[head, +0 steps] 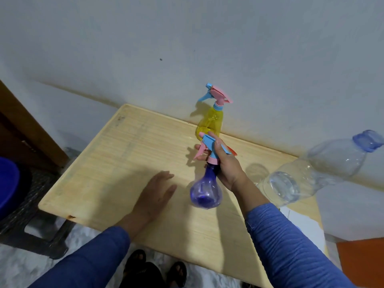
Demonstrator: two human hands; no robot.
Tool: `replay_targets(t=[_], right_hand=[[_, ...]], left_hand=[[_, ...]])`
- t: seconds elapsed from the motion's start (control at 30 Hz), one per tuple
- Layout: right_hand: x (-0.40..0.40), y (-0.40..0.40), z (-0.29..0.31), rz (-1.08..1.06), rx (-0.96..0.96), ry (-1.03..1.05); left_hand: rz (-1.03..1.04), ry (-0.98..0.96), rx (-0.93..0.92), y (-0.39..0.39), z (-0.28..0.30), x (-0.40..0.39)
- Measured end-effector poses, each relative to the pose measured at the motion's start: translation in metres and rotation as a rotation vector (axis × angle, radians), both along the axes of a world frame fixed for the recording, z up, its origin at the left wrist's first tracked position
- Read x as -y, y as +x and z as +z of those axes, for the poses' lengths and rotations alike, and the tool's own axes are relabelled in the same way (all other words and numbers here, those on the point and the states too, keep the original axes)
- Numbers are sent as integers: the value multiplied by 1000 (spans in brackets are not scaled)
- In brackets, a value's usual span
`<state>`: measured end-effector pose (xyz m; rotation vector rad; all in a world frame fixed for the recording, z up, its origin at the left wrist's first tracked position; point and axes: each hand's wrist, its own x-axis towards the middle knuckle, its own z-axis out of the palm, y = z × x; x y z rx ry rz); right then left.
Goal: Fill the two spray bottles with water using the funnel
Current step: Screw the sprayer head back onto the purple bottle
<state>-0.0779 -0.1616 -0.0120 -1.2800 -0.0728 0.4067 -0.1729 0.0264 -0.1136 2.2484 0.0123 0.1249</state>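
Purple spray bottle (206,190) sat at the centre of the frame, its round base on or just above the wooden table (116,163); I could not tell which. My right hand (225,163) was wrapped around its neck, fingers curled about the blue and pink trigger head (209,147). My left hand (154,194) hovered flat and loose just left of the bottle, grasping nothing. Beyond my right hand, near the wall, the yellow spray bottle (211,121) stood upright with its pink and blue sprayer on. At the right edge of the frame, a large clear water bottle (311,173) with a blue cap leaned toward the upper right.
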Motion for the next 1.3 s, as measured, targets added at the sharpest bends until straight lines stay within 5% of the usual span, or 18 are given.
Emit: replay_targets(t=[0.23,0.47,0.63,0.93,1.3], right_hand=[[-7,10,26,-39,102,6],[-9,14,46,-130,262,-99],[-7,9,37,-171,447,-403],[-19,10,26,-40,631,-611],[-80,52,4,-230,382,-602]], left_hand=[[-178,-551,-200,18,37,39],[-163,-787,-240,35,46,50],[-59,-827,-186,49,52,51],[7,-762,-122,75,63,34],[89,-783,-157,126,60,-17]])
